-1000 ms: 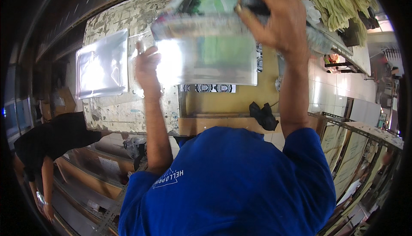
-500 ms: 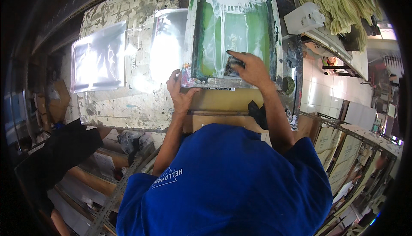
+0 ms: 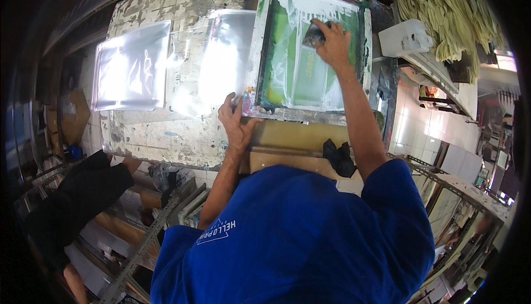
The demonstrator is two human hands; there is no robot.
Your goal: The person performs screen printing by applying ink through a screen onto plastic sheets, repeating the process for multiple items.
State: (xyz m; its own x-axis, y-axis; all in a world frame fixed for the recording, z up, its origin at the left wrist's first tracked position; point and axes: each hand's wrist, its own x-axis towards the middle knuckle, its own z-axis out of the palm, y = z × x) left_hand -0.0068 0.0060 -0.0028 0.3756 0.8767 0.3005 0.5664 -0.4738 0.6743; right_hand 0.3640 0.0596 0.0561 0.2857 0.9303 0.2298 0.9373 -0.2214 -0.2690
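A screen printing frame (image 3: 261,38) with green mesh (image 3: 285,66) lies on the table in front of me. White ink streaks the mesh and pools near its far end. My right hand (image 3: 335,44) grips a small dark squeegee (image 3: 313,35), pressed against the far half of the mesh and slightly tilted. Faint lettering shows on the mesh nearer to me. My left hand (image 3: 237,124) holds the frame's near left corner, thumb along the near edge and fingers at the side. What lies under the frame is mostly hidden.
Clear plastic sheets (image 3: 131,69) lie on the stained table (image 3: 191,149) at left. Black cloth (image 3: 339,158) hangs near the front edge. At right are a translucent container (image 3: 405,37) and piled yellowish strips (image 3: 451,14). A person in black (image 3: 83,204) is at lower left.
My right hand has moved away from me with the squeegee, from the mesh's near end to its far half. My left hand stays at the frame's corner. The whole view has shifted slightly.
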